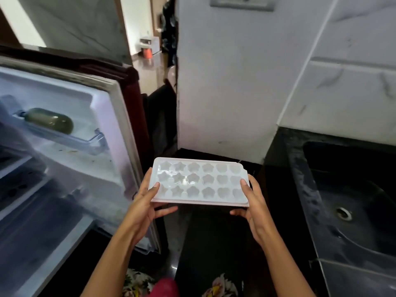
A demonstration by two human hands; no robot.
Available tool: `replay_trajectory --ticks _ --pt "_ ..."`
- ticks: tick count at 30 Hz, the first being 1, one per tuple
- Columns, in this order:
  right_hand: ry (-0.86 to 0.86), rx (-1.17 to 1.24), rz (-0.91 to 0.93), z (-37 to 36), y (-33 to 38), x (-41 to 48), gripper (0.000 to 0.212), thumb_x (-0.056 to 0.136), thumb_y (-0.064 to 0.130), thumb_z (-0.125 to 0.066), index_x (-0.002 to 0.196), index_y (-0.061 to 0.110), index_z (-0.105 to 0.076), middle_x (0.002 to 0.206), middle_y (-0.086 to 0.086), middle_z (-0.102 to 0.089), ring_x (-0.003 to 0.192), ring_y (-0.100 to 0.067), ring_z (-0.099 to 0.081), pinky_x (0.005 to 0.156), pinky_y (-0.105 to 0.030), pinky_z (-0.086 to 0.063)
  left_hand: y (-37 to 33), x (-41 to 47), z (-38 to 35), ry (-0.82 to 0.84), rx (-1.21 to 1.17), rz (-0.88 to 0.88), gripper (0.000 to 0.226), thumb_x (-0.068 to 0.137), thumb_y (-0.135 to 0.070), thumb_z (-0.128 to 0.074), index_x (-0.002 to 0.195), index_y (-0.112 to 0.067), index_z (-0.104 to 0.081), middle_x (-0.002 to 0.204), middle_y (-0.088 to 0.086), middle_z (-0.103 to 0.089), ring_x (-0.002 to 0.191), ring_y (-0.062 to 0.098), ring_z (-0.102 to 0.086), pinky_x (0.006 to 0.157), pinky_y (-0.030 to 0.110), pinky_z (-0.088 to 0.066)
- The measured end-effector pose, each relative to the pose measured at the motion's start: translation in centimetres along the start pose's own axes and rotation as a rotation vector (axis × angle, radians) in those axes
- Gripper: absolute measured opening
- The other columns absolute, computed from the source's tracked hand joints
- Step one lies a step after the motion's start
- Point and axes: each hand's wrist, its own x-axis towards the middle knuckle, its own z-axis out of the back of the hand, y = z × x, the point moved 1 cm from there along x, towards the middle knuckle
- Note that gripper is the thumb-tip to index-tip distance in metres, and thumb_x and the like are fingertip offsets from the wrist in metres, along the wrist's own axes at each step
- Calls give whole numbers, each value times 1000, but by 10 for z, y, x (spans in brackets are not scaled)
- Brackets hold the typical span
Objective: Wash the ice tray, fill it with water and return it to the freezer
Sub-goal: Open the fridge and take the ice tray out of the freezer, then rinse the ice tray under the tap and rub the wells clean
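A white ice tray with star and flower shaped cells is held level in front of me, between the open fridge and the sink. My left hand grips its left end, thumb on top and fingers underneath. My right hand grips its right end the same way. The cells look glossy; I cannot tell whether they hold water. To the left stands the fridge door, swung open.
A green bottle lies in the door's shelf. The fridge's inner shelves show at the far left. A black sink with a drain is set in the dark counter at right. A white wall pillar rises behind the tray.
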Motion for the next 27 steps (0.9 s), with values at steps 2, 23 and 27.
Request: replay_trajectory --ticks 2,23,27 --pt "-63 -4 -6 11 1 7 38 93 40 -47 131 35 -43 118 5 -60 98 -15 -62 59 -28 -51 0 16 -14 43 14 19 51 98 -21 -43 142 -43 -31 128 -2 -59 101 26 -67 68 41 -58" --pt "-769 104 23 106 23 95 38 94 43 -44 131 40 -40 126 9 -58 106 -16 -61 65 -29 -47 11 238 -202 551 120 282 33 99 -32 -40 131 -31 -49 117 0 -66 97 22 -68 71 43 -55" --pt "-885 125 20 128 25 88 35 95 42 -44 130 39 -39 123 10 -58 103 -15 -62 66 -29 -48 26 252 -244 653 79 395 34 100 -32 -37 131 -30 -49 118 2 -66 98 25 -68 71 46 -56"
